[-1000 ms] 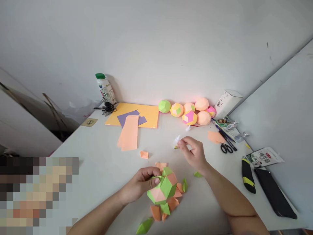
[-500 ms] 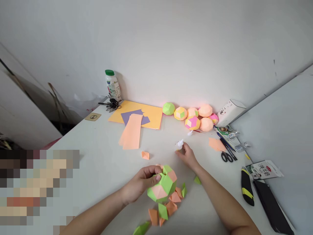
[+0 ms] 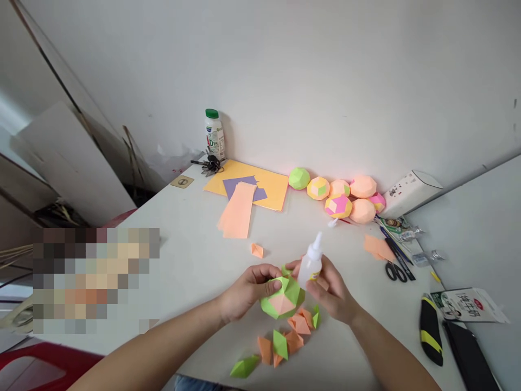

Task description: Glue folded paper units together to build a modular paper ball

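Note:
My left hand (image 3: 248,290) is closed around a green and orange folded paper ball (image 3: 283,298), held just above the white table (image 3: 187,260). My right hand (image 3: 336,296) grips a small white glue bottle (image 3: 311,260), its nozzle pointing up, right beside the ball. Loose green and orange folded paper pieces (image 3: 285,339) lie on the table under both hands. A single orange folded piece (image 3: 256,250) sits a little farther out.
Several finished paper balls (image 3: 340,195) line the wall. Yellow, purple and peach paper sheets (image 3: 244,193) lie at the back, with a drink bottle (image 3: 214,134) and keys (image 3: 209,164). Scissors (image 3: 396,269), pens, a utility knife (image 3: 429,336) and packets sit at right.
My right hand picked the glue bottle up off the table and brought it back to the paper ball. The view has shifted left.

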`<state>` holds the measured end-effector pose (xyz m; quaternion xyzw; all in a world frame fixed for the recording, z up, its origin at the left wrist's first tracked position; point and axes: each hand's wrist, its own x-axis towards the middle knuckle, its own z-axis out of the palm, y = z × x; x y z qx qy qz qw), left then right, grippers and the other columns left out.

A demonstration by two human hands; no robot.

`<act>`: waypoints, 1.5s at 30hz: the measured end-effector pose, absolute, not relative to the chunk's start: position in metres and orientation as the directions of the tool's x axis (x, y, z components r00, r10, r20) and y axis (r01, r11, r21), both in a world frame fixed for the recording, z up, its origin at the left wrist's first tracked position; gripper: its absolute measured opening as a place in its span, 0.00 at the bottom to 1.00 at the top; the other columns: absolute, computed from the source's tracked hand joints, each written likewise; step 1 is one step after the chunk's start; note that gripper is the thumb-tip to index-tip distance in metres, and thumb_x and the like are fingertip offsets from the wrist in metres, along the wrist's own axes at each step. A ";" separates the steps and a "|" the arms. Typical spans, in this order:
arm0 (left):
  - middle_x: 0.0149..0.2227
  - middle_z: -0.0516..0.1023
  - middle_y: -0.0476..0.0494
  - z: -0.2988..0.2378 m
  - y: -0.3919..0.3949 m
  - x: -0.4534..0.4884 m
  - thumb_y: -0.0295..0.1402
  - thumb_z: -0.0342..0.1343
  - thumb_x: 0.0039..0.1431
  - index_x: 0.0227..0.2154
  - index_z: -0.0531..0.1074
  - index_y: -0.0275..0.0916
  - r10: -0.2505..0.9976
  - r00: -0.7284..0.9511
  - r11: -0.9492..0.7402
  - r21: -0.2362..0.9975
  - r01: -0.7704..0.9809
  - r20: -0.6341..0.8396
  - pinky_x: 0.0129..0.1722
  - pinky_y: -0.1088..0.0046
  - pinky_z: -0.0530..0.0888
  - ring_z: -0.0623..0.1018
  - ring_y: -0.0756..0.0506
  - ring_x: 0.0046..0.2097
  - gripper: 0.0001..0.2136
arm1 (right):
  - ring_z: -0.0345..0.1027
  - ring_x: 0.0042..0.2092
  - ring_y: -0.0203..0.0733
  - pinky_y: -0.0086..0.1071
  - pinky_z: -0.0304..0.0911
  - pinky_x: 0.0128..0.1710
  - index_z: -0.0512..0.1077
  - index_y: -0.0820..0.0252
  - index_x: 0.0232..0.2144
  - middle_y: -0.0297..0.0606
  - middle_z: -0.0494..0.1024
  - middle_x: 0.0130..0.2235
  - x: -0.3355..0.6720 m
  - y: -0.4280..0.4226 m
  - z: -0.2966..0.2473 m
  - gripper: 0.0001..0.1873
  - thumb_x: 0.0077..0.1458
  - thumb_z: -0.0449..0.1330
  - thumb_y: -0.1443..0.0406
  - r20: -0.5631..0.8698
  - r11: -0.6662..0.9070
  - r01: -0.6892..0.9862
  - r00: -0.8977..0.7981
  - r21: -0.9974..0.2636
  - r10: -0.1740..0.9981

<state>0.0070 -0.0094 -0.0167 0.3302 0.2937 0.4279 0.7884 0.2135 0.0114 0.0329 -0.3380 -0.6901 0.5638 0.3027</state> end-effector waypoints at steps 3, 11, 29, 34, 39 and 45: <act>0.33 0.79 0.44 -0.015 -0.010 0.006 0.34 0.63 0.49 0.28 0.76 0.37 0.873 0.464 0.397 0.771 -0.497 -0.150 0.42 0.67 0.68 0.76 0.45 0.38 0.06 | 0.68 0.49 0.48 0.42 0.63 0.48 0.63 0.56 0.47 0.45 0.73 0.46 0.210 0.015 0.037 0.16 0.59 0.54 0.56 -0.095 0.025 0.187 -0.605 -0.982 0.791; 0.28 0.79 0.44 -0.015 -0.008 0.007 0.34 0.66 0.44 0.27 0.77 0.35 0.847 0.454 0.505 0.684 -0.527 -0.276 0.32 0.72 0.69 0.76 0.48 0.30 0.09 | 0.68 0.38 0.46 0.37 0.66 0.38 0.65 0.50 0.44 0.40 0.71 0.39 0.223 0.016 0.074 0.19 0.51 0.63 0.55 0.190 0.256 0.227 -0.278 -0.939 0.942; 0.26 0.79 0.44 -0.014 -0.006 0.006 0.36 0.68 0.41 0.27 0.77 0.33 0.818 0.410 0.573 0.631 -0.522 -0.404 0.31 0.73 0.69 0.76 0.49 0.29 0.12 | 0.63 0.26 0.36 0.27 0.60 0.23 0.69 0.56 0.37 0.33 0.70 0.28 0.217 0.012 0.068 0.11 0.50 0.62 0.64 0.409 0.527 0.347 -0.359 -0.776 0.839; 0.26 0.79 0.45 -0.012 -0.007 0.005 0.36 0.69 0.39 0.26 0.77 0.33 0.810 0.397 0.586 0.629 -0.511 -0.432 0.30 0.74 0.69 0.76 0.49 0.28 0.12 | 0.66 0.28 0.39 0.30 0.62 0.25 0.68 0.57 0.39 0.35 0.72 0.30 0.217 0.010 0.069 0.14 0.48 0.63 0.65 0.458 0.597 0.340 -0.409 -0.727 0.790; 0.23 0.77 0.48 -0.015 -0.008 0.005 0.35 0.68 0.40 0.24 0.76 0.34 0.810 0.390 0.586 0.633 -0.505 -0.439 0.26 0.76 0.67 0.74 0.51 0.25 0.11 | 0.67 0.30 0.41 0.33 0.65 0.28 0.67 0.59 0.42 0.38 0.73 0.31 0.212 0.007 0.072 0.16 0.48 0.63 0.66 0.568 0.735 0.297 -0.483 -0.609 0.666; 0.24 0.79 0.46 -0.011 -0.010 0.007 0.35 0.69 0.38 0.24 0.77 0.34 0.798 0.397 0.602 0.635 -0.484 -0.454 0.28 0.74 0.69 0.75 0.49 0.26 0.12 | 0.68 0.29 0.42 0.33 0.66 0.27 0.65 0.59 0.41 0.37 0.72 0.28 0.207 0.005 0.073 0.15 0.53 0.61 0.60 0.574 0.756 0.284 -0.512 -0.589 0.639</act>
